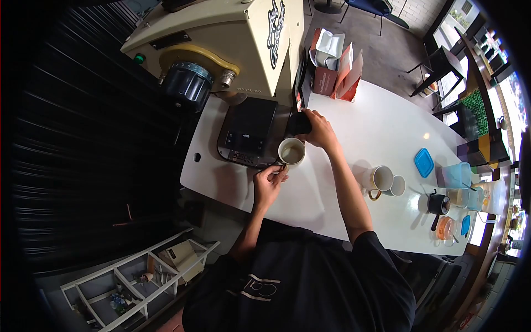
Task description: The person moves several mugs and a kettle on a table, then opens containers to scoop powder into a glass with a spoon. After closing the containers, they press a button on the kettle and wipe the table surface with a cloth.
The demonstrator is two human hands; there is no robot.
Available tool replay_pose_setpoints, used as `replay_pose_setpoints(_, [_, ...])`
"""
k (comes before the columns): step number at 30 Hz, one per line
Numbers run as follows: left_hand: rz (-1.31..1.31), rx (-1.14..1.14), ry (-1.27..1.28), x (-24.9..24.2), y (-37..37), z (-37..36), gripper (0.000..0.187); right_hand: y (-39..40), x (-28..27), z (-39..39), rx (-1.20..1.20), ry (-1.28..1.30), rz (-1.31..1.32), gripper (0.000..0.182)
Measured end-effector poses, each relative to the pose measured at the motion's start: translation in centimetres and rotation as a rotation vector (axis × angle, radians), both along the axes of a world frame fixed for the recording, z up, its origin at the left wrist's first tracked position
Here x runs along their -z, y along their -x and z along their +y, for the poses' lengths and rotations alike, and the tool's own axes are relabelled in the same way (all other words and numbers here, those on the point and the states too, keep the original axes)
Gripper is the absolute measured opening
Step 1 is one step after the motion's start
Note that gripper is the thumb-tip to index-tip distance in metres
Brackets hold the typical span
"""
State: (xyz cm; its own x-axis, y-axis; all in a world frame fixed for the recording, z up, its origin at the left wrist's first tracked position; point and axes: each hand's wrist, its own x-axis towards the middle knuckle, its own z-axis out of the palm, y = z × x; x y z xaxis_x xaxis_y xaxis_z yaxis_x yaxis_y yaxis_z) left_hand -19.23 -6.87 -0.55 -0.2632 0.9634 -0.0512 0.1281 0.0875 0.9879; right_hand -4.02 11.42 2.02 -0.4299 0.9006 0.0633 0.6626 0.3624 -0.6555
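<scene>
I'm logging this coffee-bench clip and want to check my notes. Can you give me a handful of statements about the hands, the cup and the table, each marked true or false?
1. The left hand holds the cup by its handle. True.
2. The right hand rests flat on the bare table. False: it grips a small black object just behind the cup.
3. The cup stands beside the black scale. True.
4. The blue lid covers the cup. False: it lies on the table far to the right, and the cup is open.
5. Two mugs stand on the table to the right of the person's right arm. True.
</scene>
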Motion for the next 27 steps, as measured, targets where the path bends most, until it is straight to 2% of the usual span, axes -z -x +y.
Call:
replay_pose_setpoints(3, [-0.030,0.003,-0.020,0.1,0.1,0.0,0.020,-0.1,0.2,0.3,-0.029,-0.074,0.040,0.079])
replay_pose_setpoints(7, [-0.056,0.004,-0.025,0.0,-0.1,0.1,0.020,-0.3,0.8,0.7,-0.028,-0.057,0.023,0.079])
replay_pose_setpoints(10, [-0.046,0.004,-0.039,-0.1,-0.2,0.2,0.020,-0.7,0.4,0.1,-0.023,-0.139,0.082,0.080])
replay_pose_setpoints(12, [-0.053,0.003,-0.049,-0.3,-0.2,0.3,0.020,-1.8,-0.8,-1.0,0.109,0.035,0.048,0.076])
replay_pose_setpoints(15, [-0.114,0.004,-0.025,-0.9,0.0,0.3,0.022,-5.2,-3.5,-3.4,0.229,0.081,0.163,0.066])
replay_pose_setpoints(16, [-0.120,-0.003,-0.062,-0.7,0.2,0.3,0.039,-6.8,-4.1,-4.6,0.228,-0.103,0.120,0.058])
replay_pose_setpoints(17, [-0.123,0.018,-0.054,-0.7,0.5,0.2,0.039,-8.7,-5.0,-5.8,0.263,-0.148,0.098,0.057])
replay_pose_setpoints(20, [0.022,0.076,-0.022,-2.1,1.3,0.0,0.077,-13.8,-7.5,-9.5,0.371,-0.164,-0.166,0.056])
replay_pose_setpoints(23, [0.086,0.095,-0.094,-3.2,1.7,0.0,0.079,-17.0,-8.4,-11.0,0.476,0.077,-0.425,0.062])
replay_pose_setpoints(25, [0.070,0.106,-0.094,-3.7,1.8,0.4,0.081,-17.1,-8.4,-12.2,0.495,0.058,-0.454,0.063])
replay_pose_setpoints(27, [0.163,0.105,-0.138,-4.2,2.0,0.9,0.082,-16.9,-7.9,-13.1,0.504,0.034,-0.481,0.065])
